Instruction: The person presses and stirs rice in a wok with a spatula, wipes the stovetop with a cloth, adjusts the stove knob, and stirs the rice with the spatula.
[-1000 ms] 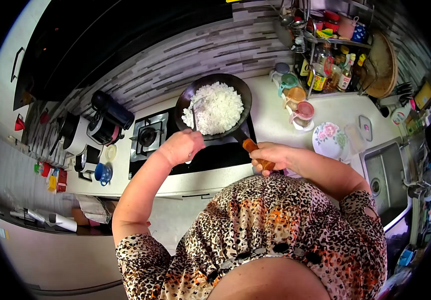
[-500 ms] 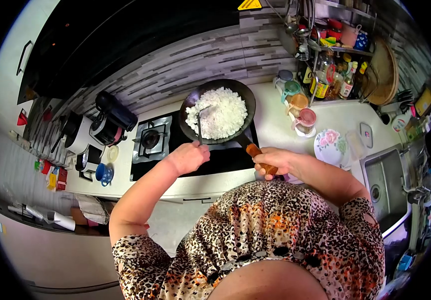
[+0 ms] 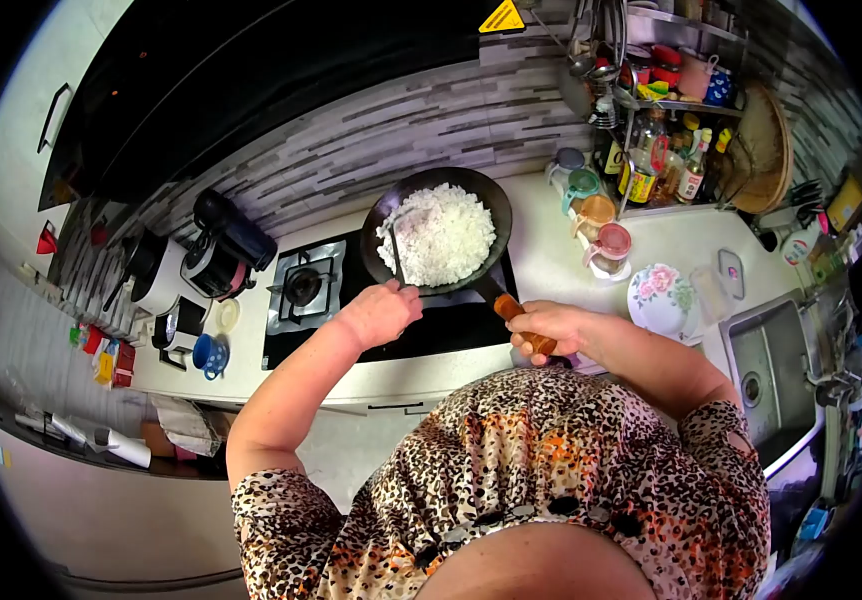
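Note:
A dark wok [image 3: 503, 212] heaped with white rice [image 3: 448, 232] sits over the right side of the hob. My left hand [image 3: 383, 312] is closed around the dark handle of a spatula [image 3: 396, 258] at the wok's near left. The spatula's head reaches into the left part of the rice and is partly covered by it, so its shape is hard to make out. On the near right, my right hand [image 3: 549, 330] wraps round the wok's wooden handle [image 3: 508, 306].
A bare burner [image 3: 302, 286] lies left of the wok. Lidded jars [image 3: 592, 215], a floral plate [image 3: 659, 298] and a sink [image 3: 773, 375] are to the right. Bottles [image 3: 693, 168] crowd a rack behind. A blue dotted mug [image 3: 210, 355] stands at the left.
The spatula has shifted slightly within the rice, and the rice's left edge sits further from the wok's left wall. My right hand keeps its hold on the wok handle.

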Available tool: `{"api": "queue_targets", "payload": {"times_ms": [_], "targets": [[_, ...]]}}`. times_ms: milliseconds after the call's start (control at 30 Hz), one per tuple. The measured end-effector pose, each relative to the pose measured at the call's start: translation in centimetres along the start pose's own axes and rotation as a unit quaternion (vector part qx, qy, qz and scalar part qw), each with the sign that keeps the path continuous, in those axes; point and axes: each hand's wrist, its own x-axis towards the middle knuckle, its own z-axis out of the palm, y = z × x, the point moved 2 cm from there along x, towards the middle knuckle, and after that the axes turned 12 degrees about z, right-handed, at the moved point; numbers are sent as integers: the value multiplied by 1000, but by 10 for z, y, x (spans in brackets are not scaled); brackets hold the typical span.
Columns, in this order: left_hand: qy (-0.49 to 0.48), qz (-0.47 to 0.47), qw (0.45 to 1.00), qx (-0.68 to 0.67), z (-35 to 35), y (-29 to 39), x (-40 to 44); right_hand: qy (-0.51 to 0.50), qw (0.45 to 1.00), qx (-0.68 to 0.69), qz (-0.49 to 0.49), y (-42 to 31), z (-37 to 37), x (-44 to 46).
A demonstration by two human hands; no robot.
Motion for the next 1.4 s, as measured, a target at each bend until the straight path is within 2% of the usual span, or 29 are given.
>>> {"api": "queue_targets", "payload": {"times_ms": [233,400,600,767,833,900,967,1033,1100,1167,1233,1300,1400], "targets": [[15,1,1000,-13,-16,11,3,8,1000,-7,6,-1,5,-6],[-49,-13,999,-15,-4,13,12,6,1000,-16,4,0,2,-4],[-28,40,999,5,1,37,26,10,999,-37,30,-1,5,-7],[-23,12,1000,-15,23,47,38,13,999,-26,33,-6,15,-20],[52,-13,998,-42,21,52,35,22,998,-41,40,-6,18,-22],[34,-41,996,-66,27,56,33,20,999,-14,40,-6,19,-26],[167,-68,978,-106,25,64,21,21,998,-7,55,-5,20,-30],[244,-93,956,-134,19,77,8,-5,998,39,39,-2,13,-31],[288,-128,936,-156,18,88,-13,-16,999,29,43,5,3,-28],[350,-174,895,-213,22,103,-38,-8,999,41,14,6,-2,-29],[286,-245,880,-290,48,118,-69,-9,999,35,-5,9,-3,-31],[202,-336,830,-397,91,139,-105,6,999,51,-8,15,-15,-26],[-138,-442,749,-473,185,193,-161,77,996,53,-3,30,-39,-17]]}}
